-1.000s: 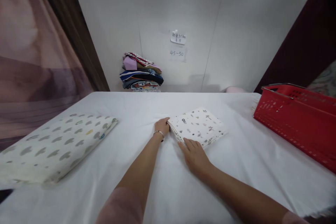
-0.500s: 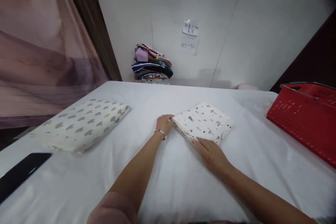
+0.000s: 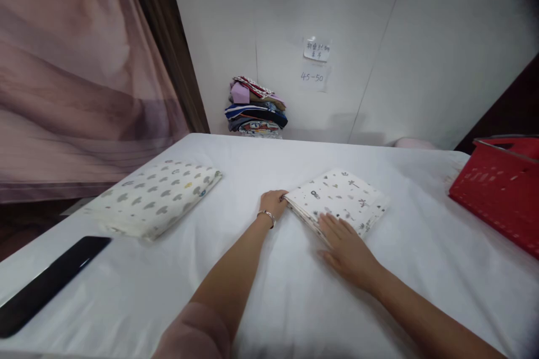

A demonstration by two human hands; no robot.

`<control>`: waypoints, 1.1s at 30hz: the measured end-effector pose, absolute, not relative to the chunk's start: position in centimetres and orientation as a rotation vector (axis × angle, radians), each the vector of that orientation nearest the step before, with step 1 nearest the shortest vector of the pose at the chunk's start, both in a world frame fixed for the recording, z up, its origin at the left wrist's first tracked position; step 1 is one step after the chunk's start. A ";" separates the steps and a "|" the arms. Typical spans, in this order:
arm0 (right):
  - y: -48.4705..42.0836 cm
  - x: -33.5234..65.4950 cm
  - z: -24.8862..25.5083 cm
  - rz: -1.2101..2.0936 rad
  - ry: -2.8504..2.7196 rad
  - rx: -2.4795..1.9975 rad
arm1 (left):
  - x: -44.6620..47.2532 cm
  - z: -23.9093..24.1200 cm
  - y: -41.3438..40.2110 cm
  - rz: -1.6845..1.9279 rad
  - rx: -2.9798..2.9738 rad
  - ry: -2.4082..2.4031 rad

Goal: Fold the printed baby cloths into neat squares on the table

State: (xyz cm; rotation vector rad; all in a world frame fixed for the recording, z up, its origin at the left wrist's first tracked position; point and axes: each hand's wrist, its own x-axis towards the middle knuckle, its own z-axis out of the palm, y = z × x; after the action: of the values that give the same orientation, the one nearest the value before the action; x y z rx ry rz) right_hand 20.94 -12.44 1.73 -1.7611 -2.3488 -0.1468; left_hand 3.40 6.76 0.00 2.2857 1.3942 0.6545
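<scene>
white printed cloth sits mid-table on white sheet, folded to a flat square. right hand open, palm flat on its near edge. left hand curled at its left corner, can't tell if it's pinching. Fold looks done, only squaring up remains; red plastic basket well apart at right

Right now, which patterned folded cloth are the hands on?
The small dark-printed cloth mid-table: left hand at its corner, right hand flat on it. The grey-spotted cloth lies untouched.
</scene>
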 end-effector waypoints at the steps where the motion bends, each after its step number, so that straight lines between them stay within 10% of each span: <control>1: -12.3 20.9 1.2 -0.127 -2.375 -1.751 | 3.4 0.1 6.8 0.654 2.286 1.396; 16: -11.5 27.2 3.7 0.346 -1.604 -1.940 | 3.8 0.2 6.9 0.751 1.942 1.291; 24: -13.1 31.4 2.9 1.021 -0.765 -1.983 | 5.2 1.1 6.9 0.520 2.056 1.426; 33: -11.7 33.1 4.0 0.955 -0.685 -1.984 | 5.4 4.0 4.0 -0.124 1.653 0.926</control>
State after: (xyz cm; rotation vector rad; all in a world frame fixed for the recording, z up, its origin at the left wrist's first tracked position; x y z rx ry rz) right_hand 33.06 -11.74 3.97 -1.9837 -0.6851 0.9548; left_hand 5.40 4.03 4.01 1.6530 0.9255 -0.1238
